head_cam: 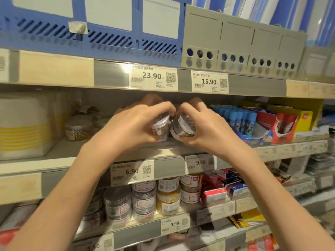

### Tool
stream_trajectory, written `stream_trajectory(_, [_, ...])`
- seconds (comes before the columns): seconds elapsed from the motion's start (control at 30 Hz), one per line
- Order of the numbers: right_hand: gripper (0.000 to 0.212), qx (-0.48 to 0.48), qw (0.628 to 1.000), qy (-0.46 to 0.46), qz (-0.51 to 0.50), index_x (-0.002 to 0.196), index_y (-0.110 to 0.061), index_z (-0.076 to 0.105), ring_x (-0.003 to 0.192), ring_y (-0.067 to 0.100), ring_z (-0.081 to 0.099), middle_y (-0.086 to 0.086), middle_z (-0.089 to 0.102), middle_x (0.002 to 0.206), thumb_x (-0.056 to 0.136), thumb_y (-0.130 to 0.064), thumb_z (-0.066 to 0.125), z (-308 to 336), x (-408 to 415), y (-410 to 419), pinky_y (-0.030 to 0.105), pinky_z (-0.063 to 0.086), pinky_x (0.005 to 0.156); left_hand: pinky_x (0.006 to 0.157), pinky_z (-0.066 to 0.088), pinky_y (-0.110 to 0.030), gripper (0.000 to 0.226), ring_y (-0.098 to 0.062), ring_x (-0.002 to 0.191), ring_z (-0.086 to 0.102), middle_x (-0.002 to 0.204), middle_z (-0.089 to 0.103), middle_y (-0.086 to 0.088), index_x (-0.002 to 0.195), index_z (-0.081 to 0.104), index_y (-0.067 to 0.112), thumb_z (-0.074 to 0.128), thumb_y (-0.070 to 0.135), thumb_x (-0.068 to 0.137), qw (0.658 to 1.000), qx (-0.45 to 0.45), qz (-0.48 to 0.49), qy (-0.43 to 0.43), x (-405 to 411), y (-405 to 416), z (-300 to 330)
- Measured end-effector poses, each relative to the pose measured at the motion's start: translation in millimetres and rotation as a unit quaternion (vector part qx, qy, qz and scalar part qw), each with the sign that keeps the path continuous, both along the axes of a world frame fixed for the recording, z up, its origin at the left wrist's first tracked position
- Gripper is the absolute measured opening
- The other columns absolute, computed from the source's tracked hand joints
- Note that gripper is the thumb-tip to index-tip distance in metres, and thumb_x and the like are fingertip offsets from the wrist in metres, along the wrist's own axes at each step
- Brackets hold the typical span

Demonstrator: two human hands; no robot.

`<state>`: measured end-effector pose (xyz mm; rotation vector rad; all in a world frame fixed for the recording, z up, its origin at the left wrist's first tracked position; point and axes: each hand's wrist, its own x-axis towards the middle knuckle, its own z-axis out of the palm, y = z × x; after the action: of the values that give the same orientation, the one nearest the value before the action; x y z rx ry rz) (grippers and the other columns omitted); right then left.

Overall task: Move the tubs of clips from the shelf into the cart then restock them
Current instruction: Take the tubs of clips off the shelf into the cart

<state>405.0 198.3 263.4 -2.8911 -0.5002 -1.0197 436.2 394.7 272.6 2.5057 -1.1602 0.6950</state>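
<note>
Right there at the middle shelf (54,151), left hand (134,124) clamped round one tub of clips (160,126), right hand (203,124) wrapped round another tub (183,126), both tilted, side by side, seemingly for carrying two together.

Two clear round tubs of dark clips are held side by side, touching: the left tub (160,128) upright under curled fingers, the right tub (183,126) tilted, lid facing outward.
</note>
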Motion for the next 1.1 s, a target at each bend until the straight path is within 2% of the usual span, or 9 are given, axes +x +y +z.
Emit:
stream_trajectory(0.17, [0.061,-0.022,0.996,-0.082,-0.009,0.119,-0.035,0.033,0.102,0.027,0.048,0.002,0.039,0.124,0.075,-0.028,0.074,-15.0,-21.6,-7.3,0.04,0.046,0.058,0.066,0.049,-0.04,0.068,-0.023,0.098,0.054,0.132,0.034,0.003,0.123,0.035,0.043,0.076,0.021,0.073,0.991,0.01,-0.014,-0.131,-16.7,3.3,-12.4])
stream_trajectory(0.27, [0.065,-0.038,0.992,-0.115,-0.032,0.119,-0.029,0.036,0.101,0.031,0.05,0.008,0.044,0.123,0.071,-0.019,0.078,-25.3,-36.9,-17.3,0.039,0.047,0.052,0.057,0.045,-0.037,0.068,-0.023,0.101,0.052,0.134,0.035,0.001,0.124,0.036,0.041,0.077,0.022,0.074,0.985,0.012,-0.018,-0.174,-24.4,0.3,-21.7])
stream_trajectory(0.4, [0.067,-0.022,0.99,-0.132,-0.051,0.119,-0.028,0.037,0.101,0.034,0.052,0.01,0.046,0.123,0.068,-0.018,0.08,-34.1,-62.8,-41.7,0.039,0.048,0.053,0.05,0.038,-0.03,0.067,-0.025,0.096,0.055,0.132,0.041,-0.005,0.124,0.04,0.036,0.079,0.02,0.072,0.975,0.005,-0.048,-0.217,-40.4,-17.6,-24.0])
stream_trajectory(0.5, [0.065,-0.006,0.989,-0.136,-0.061,0.118,-0.025,0.04,0.1,0.035,0.052,0.013,0.047,0.122,0.068,-0.016,0.08,-40.2,-82.8,-65.9,0.041,0.05,0.057,0.05,0.044,-0.034,0.067,-0.025,0.093,0.054,0.132,0.04,-0.006,0.124,0.038,0.035,0.078,0.019,0.073,0.972,0.004,-0.071,-0.224,-54.1,-42.5,-27.0])
stream_trajectory(0.6, [0.062,0.011,0.99,-0.116,-0.074,0.118,-0.023,0.042,0.099,0.033,0.053,0.012,0.047,0.12,0.069,-0.017,0.079,-54.4,-110.3,-93.2,0.036,0.048,0.057,0.051,0.047,-0.039,0.062,-0.025,0.096,0.053,0.134,0.036,-0.002,0.125,0.036,0.039,0.073,0.021,0.078,0.975,0.006,-0.099,-0.197,-66.0,-74.4,-40.8])
stream_trajectory(0.73, [0.062,0.034,0.988,-0.071,-0.129,0.117,-0.028,0.038,0.101,0.032,0.053,0.008,0.046,0.121,0.07,-0.021,0.078,-87.6,-155.7,-134.0,0.043,0.051,0.053,0.05,0.042,-0.033,0.053,-0.024,0.092,0.053,0.131,0.037,-0.001,0.123,0.039,0.038,0.067,0.027,0.08,0.976,0.017,-0.146,-0.163,-85.0,-129.5,-70.4])
stream_trajectory(0.87, [0.065,0.034,0.982,-0.014,-0.184,0.116,-0.026,0.038,0.099,0.035,0.054,0.012,0.047,0.119,0.067,-0.017,0.08,-125.4,-203.8,-174.3,0.034,0.045,0.048,0.05,0.047,-0.035,0.051,-0.023,0.092,0.054,0.13,0.039,0.0,0.121,0.04,0.039,0.069,0.03,0.08,0.976,0.021,-0.193,-0.099,-109.5,-184.1,-115.2])
stream_trajectory(0.97, [0.063,0.045,0.975,0.035,-0.216,0.117,-0.025,0.04,0.1,0.034,0.053,0.01,0.045,0.12,0.069,-0.02,0.079,-160.3,-239.4,-198.6,0.036,0.047,0.049,0.06,0.051,-0.039,0.057,-0.024,0.095,0.055,0.127,0.036,0.003,0.119,0.039,0.04,0.074,0.028,0.075,0.968,0.009,-0.249,-0.01,-125.9,-220.8,-159.0])
stream_trajectory(1.1, [0.058,0.076,0.961,0.089,-0.251,0.12,-0.024,0.04,0.101,0.033,0.052,0.011,0.044,0.122,0.075,-0.023,0.076,-207.0,-280.4,-222.4,0.039,0.049,0.05,0.081,0.05,-0.042,0.069,-0.011,0.109,0.045,0.113,0.029,0.016,0.114,0.038,0.042,0.083,0.025,0.065,0.929,0.011,-0.336,0.156,-149.2,-265.1,-213.1])
